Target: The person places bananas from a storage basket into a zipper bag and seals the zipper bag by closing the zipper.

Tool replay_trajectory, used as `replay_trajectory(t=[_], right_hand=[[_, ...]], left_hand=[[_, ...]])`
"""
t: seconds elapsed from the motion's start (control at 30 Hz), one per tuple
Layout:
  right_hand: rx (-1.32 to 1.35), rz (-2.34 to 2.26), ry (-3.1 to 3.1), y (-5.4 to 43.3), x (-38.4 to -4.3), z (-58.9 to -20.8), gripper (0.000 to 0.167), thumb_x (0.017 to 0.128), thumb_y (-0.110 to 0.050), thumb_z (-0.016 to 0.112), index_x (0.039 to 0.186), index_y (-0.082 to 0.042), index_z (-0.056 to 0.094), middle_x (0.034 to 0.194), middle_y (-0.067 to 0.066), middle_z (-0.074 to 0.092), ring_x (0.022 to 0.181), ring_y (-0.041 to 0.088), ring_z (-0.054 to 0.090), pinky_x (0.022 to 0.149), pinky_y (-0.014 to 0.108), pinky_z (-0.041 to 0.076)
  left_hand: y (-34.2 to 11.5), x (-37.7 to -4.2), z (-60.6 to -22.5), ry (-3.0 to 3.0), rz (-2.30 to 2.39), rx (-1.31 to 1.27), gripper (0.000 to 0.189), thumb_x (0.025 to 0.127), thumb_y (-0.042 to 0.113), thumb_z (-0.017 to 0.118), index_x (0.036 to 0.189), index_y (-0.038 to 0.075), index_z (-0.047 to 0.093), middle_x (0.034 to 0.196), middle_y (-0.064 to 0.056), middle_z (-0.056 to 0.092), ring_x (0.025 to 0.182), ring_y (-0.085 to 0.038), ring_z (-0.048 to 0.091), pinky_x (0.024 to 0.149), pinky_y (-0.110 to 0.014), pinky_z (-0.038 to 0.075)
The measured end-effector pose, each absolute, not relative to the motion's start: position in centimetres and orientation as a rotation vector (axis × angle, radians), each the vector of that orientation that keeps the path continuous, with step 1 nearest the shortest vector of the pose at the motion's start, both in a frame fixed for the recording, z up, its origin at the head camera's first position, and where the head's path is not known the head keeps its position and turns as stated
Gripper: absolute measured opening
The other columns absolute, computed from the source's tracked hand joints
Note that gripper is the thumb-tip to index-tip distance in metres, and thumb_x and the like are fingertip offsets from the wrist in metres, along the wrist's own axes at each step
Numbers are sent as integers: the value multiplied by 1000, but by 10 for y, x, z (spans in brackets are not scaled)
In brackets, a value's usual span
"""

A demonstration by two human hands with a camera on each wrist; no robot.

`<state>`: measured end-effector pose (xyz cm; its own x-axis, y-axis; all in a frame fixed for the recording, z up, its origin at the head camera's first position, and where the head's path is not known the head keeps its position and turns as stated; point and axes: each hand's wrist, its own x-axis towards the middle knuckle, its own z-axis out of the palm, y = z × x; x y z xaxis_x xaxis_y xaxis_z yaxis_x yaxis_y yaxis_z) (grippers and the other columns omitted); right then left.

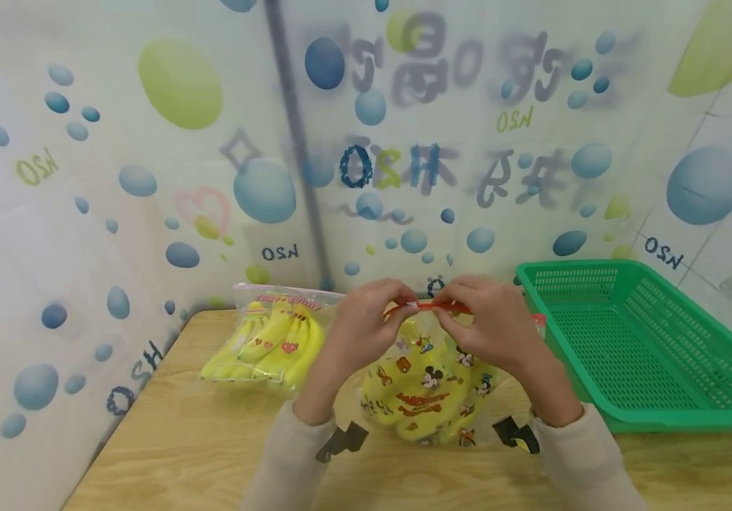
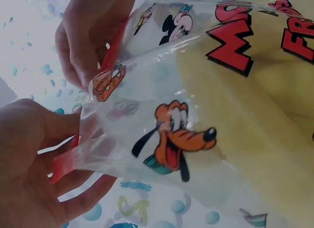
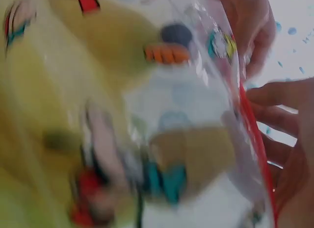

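A clear zip bag point(image 1: 426, 387) printed with cartoon characters stands upright on the table, with yellow bananas inside. Its red zip strip point(image 1: 426, 306) runs along the top edge. My left hand point(image 1: 366, 326) pinches that strip between thumb and fingers, beside a small white piece that looks like the slider. Close by on the right, my right hand point(image 1: 496, 323) pinches the same strip. In the left wrist view the bag point(image 2: 171, 135) hangs from the fingers by its red edge. The right wrist view, somewhat blurred, shows the right hand point(image 3: 292, 135) at the red edge.
To the left lies another clear zip bag point(image 1: 276, 341) of bananas, with a pale top strip. A green plastic basket point(image 1: 596, 397) stands at the right. The wooden table point(image 1: 168, 440) meets a patterned curtain point(image 1: 366, 234) at the back.
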<state>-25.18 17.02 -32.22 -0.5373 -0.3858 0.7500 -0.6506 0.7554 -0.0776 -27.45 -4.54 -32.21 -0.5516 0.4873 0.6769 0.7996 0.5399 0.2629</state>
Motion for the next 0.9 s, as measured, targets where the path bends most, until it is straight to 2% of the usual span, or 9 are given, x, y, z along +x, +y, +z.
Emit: replay_trajectory(t=[0.13,0.3,0.53,0.9], right_hand=[[782,436,-2217,159,-251,-325,13,88,-22,83,95,-12,77,84,1,75,64,15,67,56,27,51],[731,468,-2220,153,-250,-326,9,88,-19,83,92,-13,77,82,0,75,59,12,61,53,24,45],[746,497,-2247,153,-250,-326,8,90,-19,81,92,-13,77,83,0,75,60,11,60,54,23,46],[683,504,-2240,158,-253,-325,10,87,-18,83,85,-15,74,71,-2,68,56,9,52,51,24,39]], left_hand=[[-44,-275,-322,-2204,-765,-1067,7,97,13,71,101,9,74,96,-2,76,83,-13,69,76,-25,58],[-45,-277,-322,-2188,-735,-1077,8,97,15,71,101,10,75,97,-1,76,85,-13,69,77,-24,58],[-49,-277,-319,-2187,-669,-1096,6,96,13,73,101,10,75,97,-1,76,85,-14,68,76,-25,57],[-51,-277,-320,-2226,-652,-1039,5,97,16,72,99,11,74,93,0,74,78,-12,64,70,-24,54]])
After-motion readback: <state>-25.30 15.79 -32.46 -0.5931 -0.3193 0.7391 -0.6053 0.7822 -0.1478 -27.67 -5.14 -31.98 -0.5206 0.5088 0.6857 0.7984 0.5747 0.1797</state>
